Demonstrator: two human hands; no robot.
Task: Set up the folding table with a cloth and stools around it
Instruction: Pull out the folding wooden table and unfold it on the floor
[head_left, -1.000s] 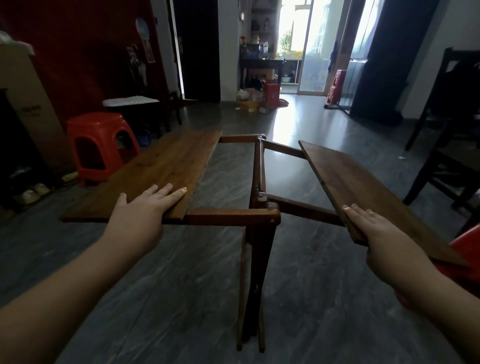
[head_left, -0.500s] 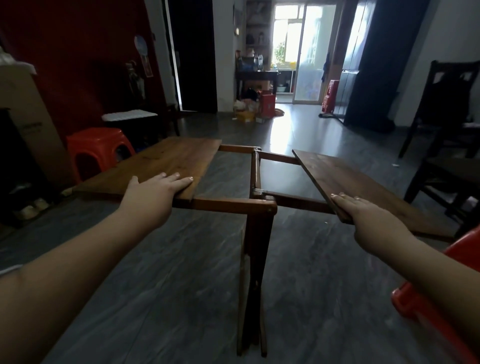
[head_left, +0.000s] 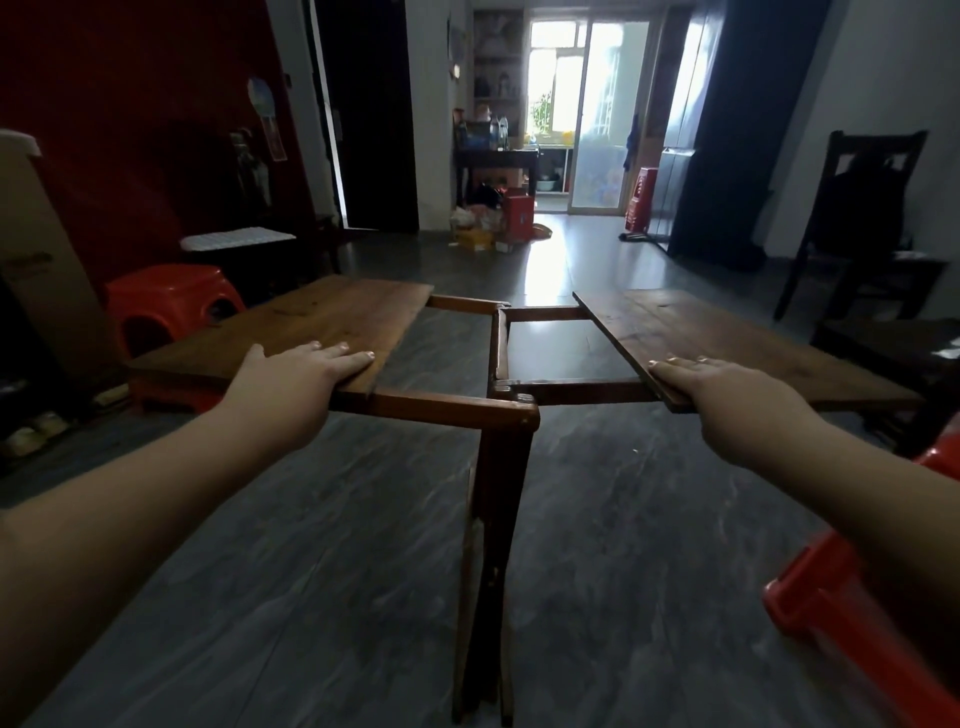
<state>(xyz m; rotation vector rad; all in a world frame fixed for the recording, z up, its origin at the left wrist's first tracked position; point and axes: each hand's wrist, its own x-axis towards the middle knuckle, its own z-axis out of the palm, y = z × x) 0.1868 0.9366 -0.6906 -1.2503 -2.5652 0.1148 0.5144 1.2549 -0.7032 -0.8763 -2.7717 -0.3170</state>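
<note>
Half-unfolded wooden folding table (head_left: 498, 410) standing mid-room on grey floor (head_left: 311, 571), its two leaves raised level either side of the folded legs; left hand (head_left: 291, 379) laid flat, fingers straight, on left leaf (head_left: 311, 322); right hand (head_left: 717, 384) flat likewise on right leaf (head_left: 727, 332); red stool (head_left: 166, 306) behind left leaf, another red stool (head_left: 841, 597) at lower right; dark chair (head_left: 872, 218) far right.

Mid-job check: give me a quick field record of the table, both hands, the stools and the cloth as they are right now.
table: folding table, two wooden leaves spread flat, open gap between them
left hand: left hand flat on near edge of left leaf
right hand: right hand flat on near corner of right leaf
stools: red stool behind left leaf; another red stool at near right
cloth: not on table
</note>
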